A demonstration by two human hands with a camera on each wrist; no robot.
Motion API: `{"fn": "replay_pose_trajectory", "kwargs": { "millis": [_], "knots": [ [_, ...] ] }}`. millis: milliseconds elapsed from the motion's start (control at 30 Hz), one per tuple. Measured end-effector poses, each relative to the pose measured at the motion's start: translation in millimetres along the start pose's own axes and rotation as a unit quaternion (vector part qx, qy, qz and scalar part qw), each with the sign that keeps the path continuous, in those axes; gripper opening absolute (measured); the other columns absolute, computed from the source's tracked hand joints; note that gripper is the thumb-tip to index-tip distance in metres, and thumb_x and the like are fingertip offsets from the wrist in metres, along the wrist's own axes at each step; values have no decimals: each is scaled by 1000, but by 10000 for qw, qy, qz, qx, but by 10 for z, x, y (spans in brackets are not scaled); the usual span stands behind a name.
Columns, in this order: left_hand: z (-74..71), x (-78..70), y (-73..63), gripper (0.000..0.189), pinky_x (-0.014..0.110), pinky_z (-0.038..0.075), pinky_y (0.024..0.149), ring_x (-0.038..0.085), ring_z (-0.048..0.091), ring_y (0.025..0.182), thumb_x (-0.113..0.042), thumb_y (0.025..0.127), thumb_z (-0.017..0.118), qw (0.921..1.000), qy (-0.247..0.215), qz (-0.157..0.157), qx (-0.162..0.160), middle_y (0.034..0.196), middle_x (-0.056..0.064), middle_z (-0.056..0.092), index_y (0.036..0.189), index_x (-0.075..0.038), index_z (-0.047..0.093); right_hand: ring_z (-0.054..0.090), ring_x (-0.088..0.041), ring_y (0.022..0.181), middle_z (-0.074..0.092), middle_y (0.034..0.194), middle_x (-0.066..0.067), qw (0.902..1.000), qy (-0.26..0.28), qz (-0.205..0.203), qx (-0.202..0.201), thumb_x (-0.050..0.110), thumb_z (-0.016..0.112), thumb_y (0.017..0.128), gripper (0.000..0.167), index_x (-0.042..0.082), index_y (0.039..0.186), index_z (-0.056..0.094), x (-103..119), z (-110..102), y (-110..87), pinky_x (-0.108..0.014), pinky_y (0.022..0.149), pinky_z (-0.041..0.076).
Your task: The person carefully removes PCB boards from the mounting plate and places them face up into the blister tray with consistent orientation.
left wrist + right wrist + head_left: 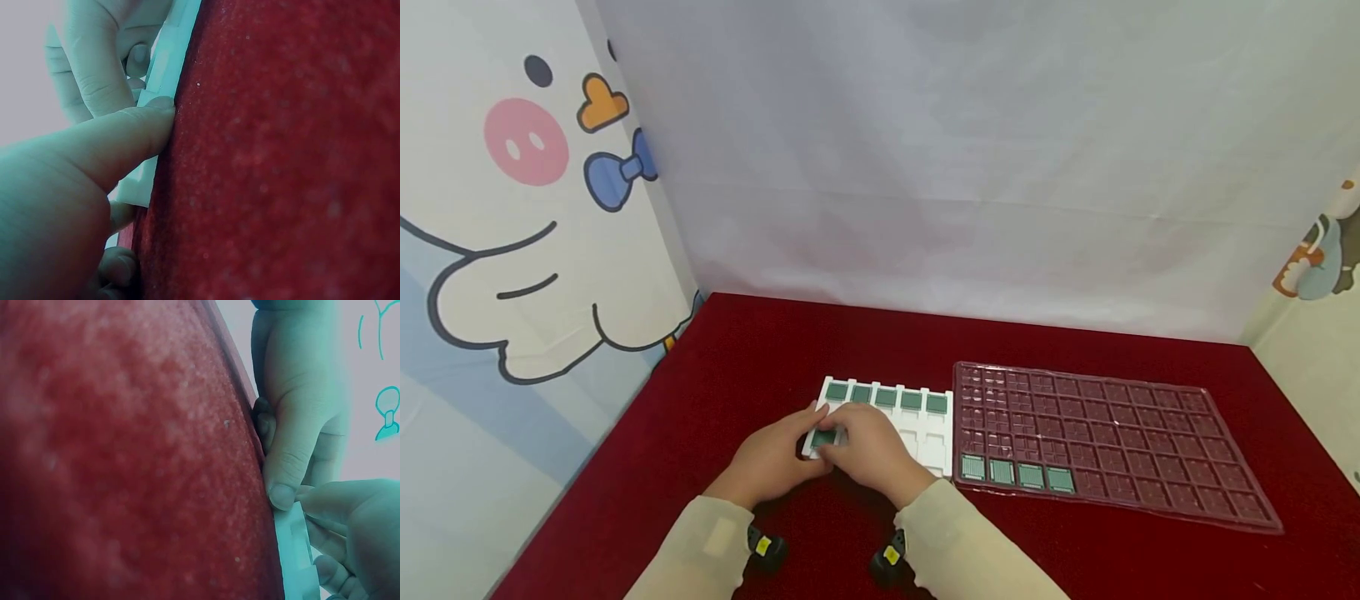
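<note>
A white slotted tray [948, 433] lies on the red cloth, its far row filled with several green square chips [885, 397]. At the tray's near left corner, my left hand [771, 458] grips the edge, the thumb [144, 128] pressed against the near side. My right hand [872, 446] reaches over the near row, its thumb and index finger curled at a green chip [822, 439] in the leftmost near slot. The fingers partly cover that chip, and the slots just right of it lie under the right hand.
Directly right of the white tray is a clear plastic blister tray [1120, 442] with many compartments. Several green chips [1031, 476] sit in its near row, toward the left. Red cloth [760, 333] covers the table; pale curtains [962, 167] stand behind.
</note>
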State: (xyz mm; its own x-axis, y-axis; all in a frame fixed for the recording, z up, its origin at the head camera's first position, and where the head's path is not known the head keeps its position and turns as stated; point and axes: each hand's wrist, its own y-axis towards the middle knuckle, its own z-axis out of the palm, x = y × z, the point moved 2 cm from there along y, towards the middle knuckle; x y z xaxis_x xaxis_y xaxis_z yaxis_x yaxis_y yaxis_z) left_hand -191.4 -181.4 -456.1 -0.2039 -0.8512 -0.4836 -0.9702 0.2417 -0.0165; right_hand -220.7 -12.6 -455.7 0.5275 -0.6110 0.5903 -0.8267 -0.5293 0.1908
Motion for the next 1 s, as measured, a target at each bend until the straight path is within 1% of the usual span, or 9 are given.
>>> {"fn": "replay_pose_trajectory", "kwargs": {
  "millis": [400,567,767,1000],
  "knots": [
    [-1,16,6,76,53,46,107,31,52,137,-36,89,81,9999,-48,129,-70,158,12,46,155,-16,49,65,-17,112,73,115,2,9999,77,0,-83,20,76,92,24,14,114,79,14,-5,-10,-36,100,52],
    [4,17,10,76,54,46,107,31,52,137,-36,89,81,9999,-86,107,-82,158,12,46,155,-16,50,64,-17,112,73,114,3,9998,177,40,-46,20,76,92,23,15,114,79,29,-12,-15,-36,100,51],
    [12,12,12,75,53,46,108,30,52,138,-36,90,80,9999,-78,65,-62,158,10,47,155,-17,50,63,-18,115,73,116,2,9998,169,78,-3,20,75,92,22,15,113,80,56,-51,-40,-36,102,50],
    [16,21,20,76,53,45,109,29,51,139,-35,88,82,10000,-66,28,-63,158,9,47,155,-16,50,64,-16,112,72,112,3,9998,178,57,-52,21,78,92,19,14,109,80,35,-79,-87,-35,100,51]
  ]
}}
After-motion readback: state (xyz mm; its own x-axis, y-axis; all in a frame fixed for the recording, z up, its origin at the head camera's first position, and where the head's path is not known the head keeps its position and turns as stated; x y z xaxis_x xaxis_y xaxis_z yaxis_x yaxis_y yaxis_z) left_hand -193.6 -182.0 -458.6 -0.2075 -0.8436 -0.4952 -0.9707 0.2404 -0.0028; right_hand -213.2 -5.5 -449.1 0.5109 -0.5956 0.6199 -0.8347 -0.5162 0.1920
